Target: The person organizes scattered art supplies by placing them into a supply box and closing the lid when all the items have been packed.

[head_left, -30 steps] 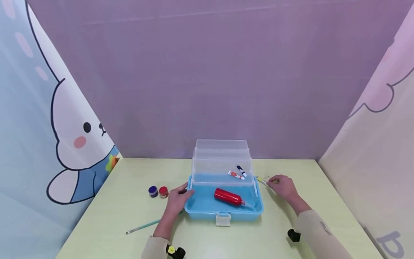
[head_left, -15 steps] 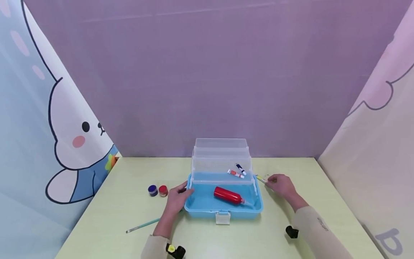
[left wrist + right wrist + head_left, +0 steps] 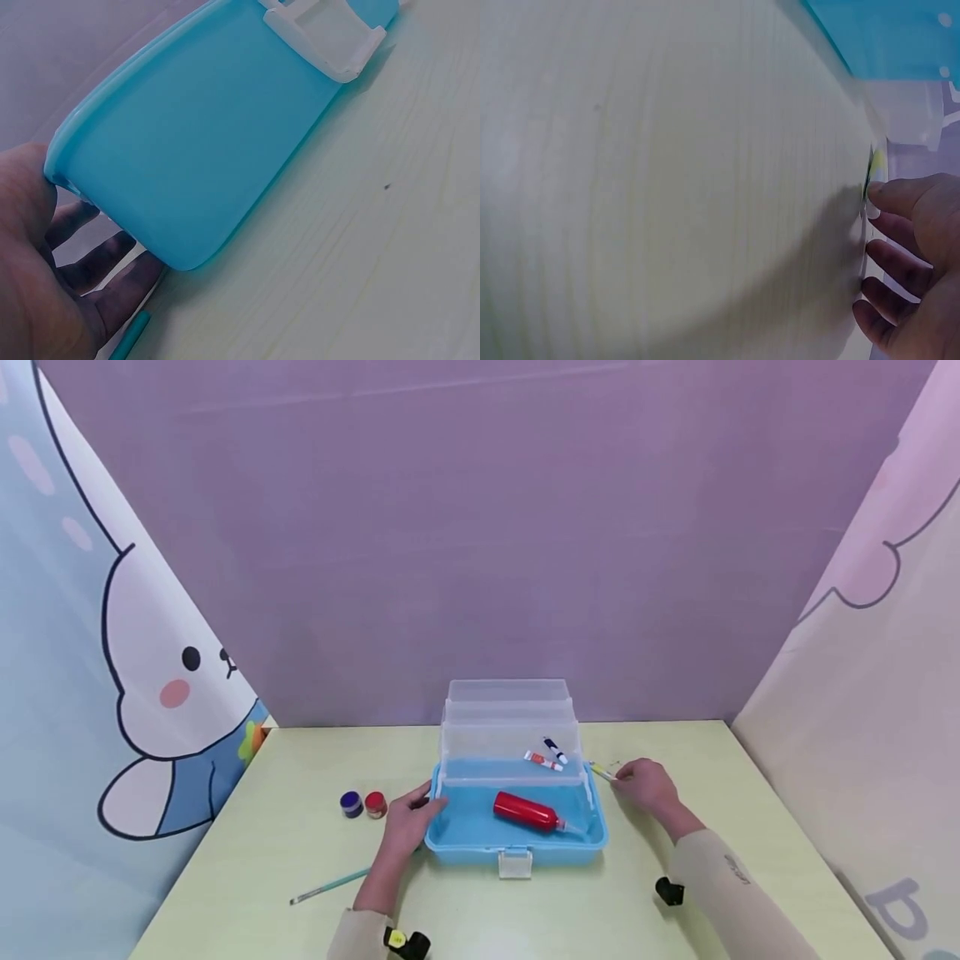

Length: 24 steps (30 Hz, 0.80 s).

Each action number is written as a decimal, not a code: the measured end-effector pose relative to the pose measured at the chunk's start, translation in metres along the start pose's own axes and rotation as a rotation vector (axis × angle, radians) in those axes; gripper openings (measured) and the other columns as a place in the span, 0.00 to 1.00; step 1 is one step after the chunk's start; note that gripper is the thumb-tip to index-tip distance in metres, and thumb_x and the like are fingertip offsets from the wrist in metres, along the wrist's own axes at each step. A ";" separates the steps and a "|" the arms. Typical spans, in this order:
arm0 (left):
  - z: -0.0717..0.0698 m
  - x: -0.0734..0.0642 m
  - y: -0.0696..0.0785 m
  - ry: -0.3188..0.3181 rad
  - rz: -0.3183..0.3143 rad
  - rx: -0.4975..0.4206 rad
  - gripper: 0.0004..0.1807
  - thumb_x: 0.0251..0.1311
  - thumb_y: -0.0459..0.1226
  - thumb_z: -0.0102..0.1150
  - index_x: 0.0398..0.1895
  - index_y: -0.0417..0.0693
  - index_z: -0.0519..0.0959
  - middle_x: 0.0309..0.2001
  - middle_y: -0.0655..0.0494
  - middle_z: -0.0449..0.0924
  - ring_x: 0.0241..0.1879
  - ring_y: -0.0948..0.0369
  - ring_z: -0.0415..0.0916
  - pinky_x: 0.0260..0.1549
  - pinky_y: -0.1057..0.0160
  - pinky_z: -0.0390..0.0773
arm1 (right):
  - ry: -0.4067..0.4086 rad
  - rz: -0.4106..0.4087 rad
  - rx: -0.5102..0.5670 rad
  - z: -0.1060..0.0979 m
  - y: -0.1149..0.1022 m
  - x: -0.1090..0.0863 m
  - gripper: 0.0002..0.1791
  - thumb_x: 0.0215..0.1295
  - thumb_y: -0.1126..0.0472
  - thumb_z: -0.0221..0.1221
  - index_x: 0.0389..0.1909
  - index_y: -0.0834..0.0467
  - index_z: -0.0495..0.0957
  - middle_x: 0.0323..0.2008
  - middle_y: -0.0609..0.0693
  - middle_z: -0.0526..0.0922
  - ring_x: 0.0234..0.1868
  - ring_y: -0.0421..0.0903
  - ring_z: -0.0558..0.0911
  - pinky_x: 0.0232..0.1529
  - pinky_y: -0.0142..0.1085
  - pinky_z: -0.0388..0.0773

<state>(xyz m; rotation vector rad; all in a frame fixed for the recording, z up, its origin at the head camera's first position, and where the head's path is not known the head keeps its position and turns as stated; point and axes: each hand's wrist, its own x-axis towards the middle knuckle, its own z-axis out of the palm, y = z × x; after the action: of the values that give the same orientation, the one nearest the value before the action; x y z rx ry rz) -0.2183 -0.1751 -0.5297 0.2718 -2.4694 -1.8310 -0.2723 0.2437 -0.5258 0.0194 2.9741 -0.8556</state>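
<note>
Blue box [image 3: 476,857] stands open between the left hand [image 3: 406,827], which grips its left side, and the right hand [image 3: 647,786], well apart, which pinches a thin yellow-and-white object [image 3: 602,772] near the box's back right corner.

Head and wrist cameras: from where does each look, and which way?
Head: on the head, facing forward and down at the blue box; sleeves, left hand, right hand show.
Left wrist: on that wrist, facing the box's front; left hand shows.
Right wrist: on that wrist, facing the tabletop; right hand shows.
Head and left wrist share the latch.
</note>
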 end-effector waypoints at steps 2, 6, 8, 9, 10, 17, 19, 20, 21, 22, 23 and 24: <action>0.000 -0.001 0.000 0.002 -0.002 0.006 0.28 0.57 0.44 0.67 0.61 0.48 0.77 0.45 0.46 0.81 0.44 0.53 0.76 0.46 0.52 0.78 | -0.002 0.009 -0.010 0.001 -0.001 0.001 0.12 0.61 0.58 0.64 0.39 0.63 0.85 0.37 0.55 0.85 0.35 0.49 0.78 0.35 0.44 0.76; 0.000 -0.001 -0.001 -0.001 -0.008 0.004 0.28 0.57 0.44 0.67 0.62 0.48 0.77 0.47 0.46 0.81 0.45 0.52 0.76 0.47 0.51 0.78 | -0.003 0.011 -0.025 0.002 -0.002 0.001 0.12 0.60 0.59 0.64 0.38 0.64 0.85 0.37 0.56 0.84 0.35 0.50 0.78 0.36 0.46 0.75; 0.000 -0.001 -0.001 -0.006 -0.009 -0.001 0.29 0.57 0.45 0.67 0.62 0.47 0.76 0.47 0.45 0.80 0.45 0.52 0.76 0.48 0.50 0.78 | 0.002 0.012 -0.036 0.002 -0.002 0.001 0.12 0.60 0.58 0.64 0.38 0.63 0.85 0.38 0.56 0.84 0.36 0.51 0.78 0.37 0.46 0.76; 0.000 0.000 -0.002 -0.008 -0.010 -0.004 0.29 0.57 0.45 0.67 0.62 0.47 0.76 0.47 0.45 0.80 0.45 0.51 0.76 0.48 0.50 0.78 | 0.003 0.012 -0.040 0.002 -0.002 0.002 0.12 0.60 0.58 0.64 0.38 0.63 0.85 0.38 0.56 0.84 0.37 0.51 0.79 0.37 0.47 0.76; 0.000 0.000 -0.002 -0.009 -0.011 -0.006 0.30 0.57 0.45 0.67 0.63 0.47 0.76 0.48 0.45 0.80 0.46 0.51 0.76 0.48 0.49 0.78 | 0.004 0.011 -0.042 0.001 -0.002 0.002 0.12 0.60 0.58 0.64 0.38 0.64 0.85 0.38 0.57 0.84 0.37 0.52 0.79 0.37 0.47 0.76; 0.001 0.000 -0.003 -0.010 -0.012 -0.009 0.31 0.57 0.46 0.67 0.63 0.47 0.75 0.49 0.44 0.79 0.47 0.50 0.75 0.49 0.48 0.77 | 0.002 0.017 -0.047 0.002 -0.003 0.001 0.12 0.59 0.58 0.64 0.37 0.63 0.85 0.37 0.55 0.84 0.35 0.50 0.78 0.35 0.45 0.76; 0.001 0.000 -0.003 -0.005 -0.016 -0.007 0.30 0.57 0.46 0.67 0.63 0.47 0.75 0.49 0.44 0.80 0.47 0.50 0.75 0.49 0.48 0.77 | 0.002 0.022 -0.046 0.002 -0.003 0.001 0.12 0.59 0.58 0.64 0.37 0.63 0.85 0.35 0.54 0.84 0.33 0.49 0.77 0.34 0.44 0.75; 0.001 0.000 -0.003 -0.002 -0.018 -0.007 0.30 0.57 0.46 0.67 0.63 0.48 0.75 0.49 0.45 0.80 0.47 0.50 0.75 0.49 0.48 0.77 | 0.000 0.023 -0.043 0.002 -0.003 0.000 0.12 0.59 0.58 0.64 0.37 0.63 0.85 0.34 0.53 0.84 0.32 0.49 0.77 0.32 0.43 0.75; 0.002 -0.001 -0.002 0.000 -0.018 -0.006 0.30 0.57 0.46 0.67 0.63 0.48 0.75 0.49 0.45 0.80 0.47 0.51 0.75 0.49 0.49 0.77 | 0.005 0.024 -0.043 0.003 -0.003 0.000 0.12 0.59 0.58 0.64 0.37 0.63 0.85 0.33 0.52 0.84 0.32 0.48 0.77 0.32 0.43 0.74; 0.001 -0.001 -0.002 0.001 -0.016 -0.005 0.30 0.57 0.45 0.67 0.63 0.47 0.75 0.49 0.44 0.80 0.47 0.51 0.75 0.49 0.48 0.77 | 0.008 0.024 -0.043 0.003 -0.003 0.000 0.12 0.59 0.58 0.64 0.36 0.63 0.85 0.33 0.52 0.83 0.31 0.49 0.77 0.31 0.43 0.74; 0.002 -0.001 -0.002 0.001 -0.014 -0.004 0.30 0.57 0.45 0.67 0.63 0.47 0.75 0.48 0.44 0.80 0.46 0.50 0.76 0.49 0.48 0.77 | 0.012 0.023 -0.043 0.003 -0.003 -0.001 0.12 0.59 0.58 0.64 0.36 0.63 0.85 0.33 0.53 0.83 0.32 0.50 0.77 0.31 0.43 0.74; 0.001 -0.001 -0.003 0.002 -0.017 -0.004 0.30 0.57 0.45 0.67 0.63 0.48 0.75 0.48 0.45 0.80 0.46 0.51 0.76 0.49 0.49 0.77 | 0.018 0.018 -0.046 0.004 -0.003 -0.001 0.11 0.59 0.58 0.64 0.35 0.63 0.85 0.35 0.55 0.83 0.33 0.52 0.78 0.32 0.45 0.75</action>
<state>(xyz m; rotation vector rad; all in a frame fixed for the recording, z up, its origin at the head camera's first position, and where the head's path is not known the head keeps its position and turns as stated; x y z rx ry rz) -0.2175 -0.1743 -0.5325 0.2952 -2.4692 -1.8417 -0.2708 0.2391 -0.5270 0.0523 3.0050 -0.7884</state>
